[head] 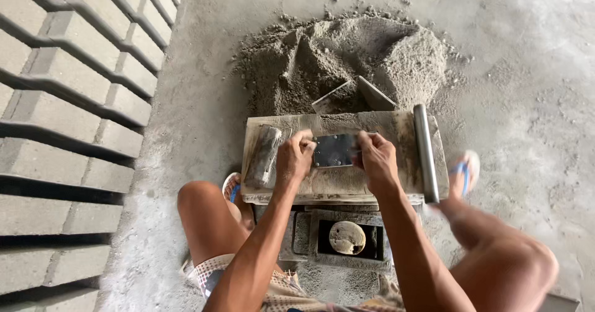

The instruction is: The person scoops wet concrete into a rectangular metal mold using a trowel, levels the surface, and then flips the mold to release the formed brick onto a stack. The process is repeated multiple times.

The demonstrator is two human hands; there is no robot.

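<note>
While a box-shaped mould (347, 237) with a round piece inside sits nearest, between the knees, the left hand (295, 157) and right hand (375, 158) each grip an end of a dark metal plate (334, 150) on the wooden surface (347, 185), suggesting moulding is midway, with rows of finished blocks (68, 101) and the mortar pile (347, 58) lying beyond.

Dark metal plate (334, 150), rectangular and flat, dusted with grey, a few small pale spots across its face. Lying level on the middle of a cement-caked wooden board (384, 129), long side running left to right. Gripped at both short ends: left hand (295, 157) curled over the left edge, right hand (377, 158) over the right edge, fingertips hiding the corners.
</note>
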